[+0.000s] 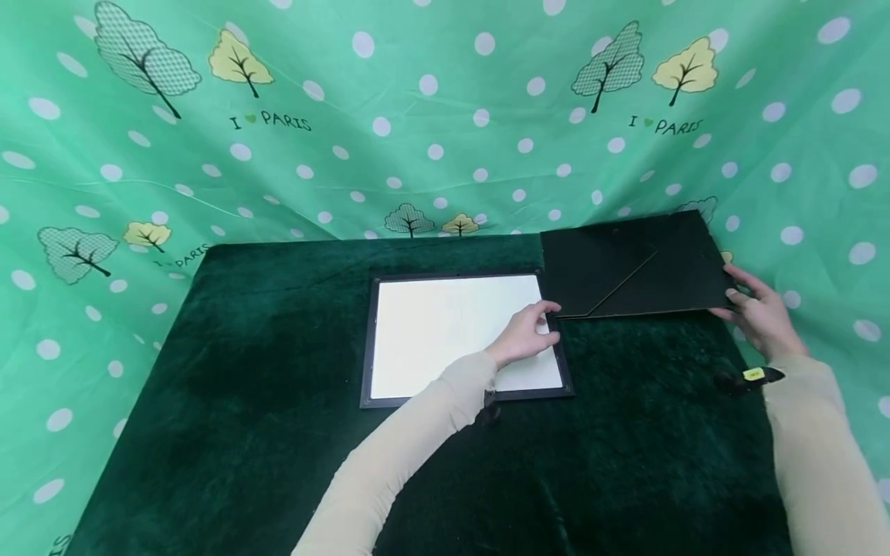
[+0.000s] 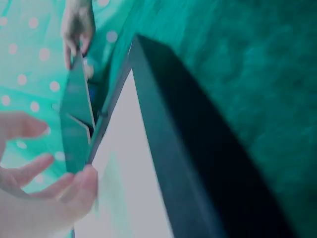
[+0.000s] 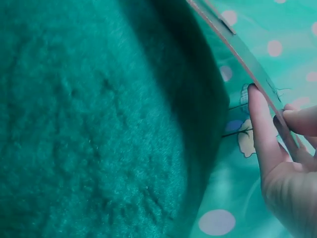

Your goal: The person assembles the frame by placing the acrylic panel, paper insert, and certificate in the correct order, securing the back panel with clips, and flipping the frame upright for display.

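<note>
A picture frame [image 1: 368, 340] with a dark border and a white inside lies on the dark green cloth. My left hand [image 1: 520, 336] reaches over its right side, thumb and fingers spread apart, fingertips right at the border. My right hand [image 1: 763, 315] pinches the right end of a black backing board [image 1: 591, 262], thumb above and fingers below. This board has a diagonal cut line and a flap like an easel stand, and its near left corner meets the frame's right side. In the right wrist view, the board's thin edge [image 3: 237, 54] is raised above the cloth.
Dark green plush cloth [image 1: 264, 347] covers the table. A green curtain [image 1: 431, 116] with white dots and trees hangs behind and at both sides. The right forearm wears a dark strap with a yellow label [image 1: 753, 374].
</note>
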Tool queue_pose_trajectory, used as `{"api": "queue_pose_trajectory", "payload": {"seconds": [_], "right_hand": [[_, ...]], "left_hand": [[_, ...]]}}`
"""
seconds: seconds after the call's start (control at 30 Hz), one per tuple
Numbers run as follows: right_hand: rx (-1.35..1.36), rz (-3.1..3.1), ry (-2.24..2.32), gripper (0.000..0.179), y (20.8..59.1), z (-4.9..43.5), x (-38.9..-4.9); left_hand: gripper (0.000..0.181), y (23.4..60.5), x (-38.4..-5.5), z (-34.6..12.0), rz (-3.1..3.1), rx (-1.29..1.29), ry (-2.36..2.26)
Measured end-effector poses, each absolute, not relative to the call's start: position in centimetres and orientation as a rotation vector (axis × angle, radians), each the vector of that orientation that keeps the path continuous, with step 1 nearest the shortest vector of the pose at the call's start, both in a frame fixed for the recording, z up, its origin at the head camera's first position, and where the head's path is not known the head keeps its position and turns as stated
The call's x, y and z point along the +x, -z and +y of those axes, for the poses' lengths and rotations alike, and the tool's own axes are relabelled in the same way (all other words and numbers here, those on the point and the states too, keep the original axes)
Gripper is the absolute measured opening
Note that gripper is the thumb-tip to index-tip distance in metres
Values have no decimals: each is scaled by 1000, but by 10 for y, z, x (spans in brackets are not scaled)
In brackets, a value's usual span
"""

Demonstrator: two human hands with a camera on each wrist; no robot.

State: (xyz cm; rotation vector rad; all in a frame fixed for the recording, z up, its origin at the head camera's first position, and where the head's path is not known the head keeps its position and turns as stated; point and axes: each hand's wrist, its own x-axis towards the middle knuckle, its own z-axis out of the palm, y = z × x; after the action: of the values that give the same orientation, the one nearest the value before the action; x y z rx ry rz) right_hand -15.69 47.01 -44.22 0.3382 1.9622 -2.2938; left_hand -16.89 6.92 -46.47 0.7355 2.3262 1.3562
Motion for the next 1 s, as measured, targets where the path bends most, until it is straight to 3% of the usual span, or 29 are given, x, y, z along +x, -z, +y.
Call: {"api": "queue_pose_trajectory", "payload": {"seconds": [0.53,1.0], "right_hand": [[190,1448,2779,54,424,471,-135],[33,1230,2861,53,425,474,-122]], "left_hand": [[57,468,-196,92,2225,531,-1530],[57,475,-209,96,2156,385,-1752]]}}
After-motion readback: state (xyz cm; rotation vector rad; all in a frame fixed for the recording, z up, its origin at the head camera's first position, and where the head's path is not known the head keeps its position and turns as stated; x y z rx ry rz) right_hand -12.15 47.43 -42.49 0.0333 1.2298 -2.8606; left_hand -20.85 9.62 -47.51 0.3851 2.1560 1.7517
